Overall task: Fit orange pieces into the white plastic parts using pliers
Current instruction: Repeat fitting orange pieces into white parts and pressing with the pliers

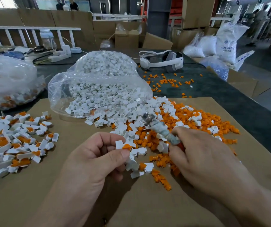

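My left hand point(97, 154) pinches a white plastic part point(120, 143) with an orange piece point(126, 146) seated in it, held between thumb and fingers. My right hand point(202, 158) grips the pliers point(161, 129) by their red handles; the tape-wrapped jaws point up and left, above the held part and apart from it. Behind both hands lies a mixed heap of loose white parts point(120, 118) and orange pieces point(205, 118) on a brown cardboard sheet point(75, 128).
A pile of fitted white-and-orange parts point(11, 143) lies at the left. An open clear bag of white parts point(98, 86) sits behind the heap, another bag point(8, 82) at far left. A white headset point(161, 60) and scattered orange pieces point(169, 81) rest on the dark table beyond.
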Demonstrator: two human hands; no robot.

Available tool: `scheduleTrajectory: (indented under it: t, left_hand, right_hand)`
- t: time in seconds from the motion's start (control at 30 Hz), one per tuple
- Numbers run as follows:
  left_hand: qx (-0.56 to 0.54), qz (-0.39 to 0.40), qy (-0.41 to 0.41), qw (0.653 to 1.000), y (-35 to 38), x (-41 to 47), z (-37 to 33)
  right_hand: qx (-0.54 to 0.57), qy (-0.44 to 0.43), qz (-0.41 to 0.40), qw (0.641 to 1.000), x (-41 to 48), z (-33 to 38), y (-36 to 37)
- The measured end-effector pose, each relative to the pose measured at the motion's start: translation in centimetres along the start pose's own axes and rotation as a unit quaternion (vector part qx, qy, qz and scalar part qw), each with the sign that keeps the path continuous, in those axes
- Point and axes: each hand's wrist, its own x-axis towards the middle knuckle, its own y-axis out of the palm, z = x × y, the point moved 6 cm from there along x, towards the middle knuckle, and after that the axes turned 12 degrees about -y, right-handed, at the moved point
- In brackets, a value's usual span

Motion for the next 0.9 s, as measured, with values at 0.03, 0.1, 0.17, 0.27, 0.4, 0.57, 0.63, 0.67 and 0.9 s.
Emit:
scheduleTrajectory:
  t: [0.03, 0.1, 0.17, 0.27, 0.4, 0.57, 0.63, 0.67, 0.9]
  left_hand:
    - [-0.008, -0.004, 0.004, 1.0, 0.0, -0.1, -0.2]
    - [-0.018, -0.013, 0.011, 1.0, 0.1, -0.3, -0.7]
    - [-0.025, -0.017, 0.021, 0.999, 0.0, -0.4, -1.0]
    - [-0.026, -0.02, 0.036, 0.999, -0.3, -0.4, -1.3]
    - [0.001, -0.026, 0.059, 0.998, -0.5, -0.6, -1.9]
    - [0.034, -0.047, 0.084, 0.995, -0.8, -0.6, -1.9]
    - [0.048, -0.045, 0.089, 0.994, -0.9, -0.5, -1.8]
    - [0.059, -0.043, 0.092, 0.993, -1.0, -0.5, -1.7]
    - [0.123, -0.051, 0.117, 0.984, -1.6, -0.3, -1.6]
  right_hand:
    - [0.004, -0.002, -0.013, 1.0, -0.1, 0.0, -0.5]
    - [0.008, -0.021, -0.016, 1.0, -0.2, 0.2, -1.0]
    - [0.021, -0.045, 0.001, 0.999, -0.2, 0.8, -1.0]
    - [0.03, -0.078, 0.037, 0.996, -0.3, 1.5, -0.4]
    - [0.039, -0.1, 0.055, 0.993, -0.4, 1.8, -0.1]
    - [0.041, -0.107, 0.053, 0.992, -0.5, 1.9, -0.1]
    - [0.043, -0.108, 0.055, 0.992, -0.6, 1.9, 0.0]
    - [0.044, -0.107, 0.055, 0.992, -0.6, 1.9, 0.0]
    - [0.045, -0.103, 0.059, 0.992, -0.6, 1.9, -0.1]
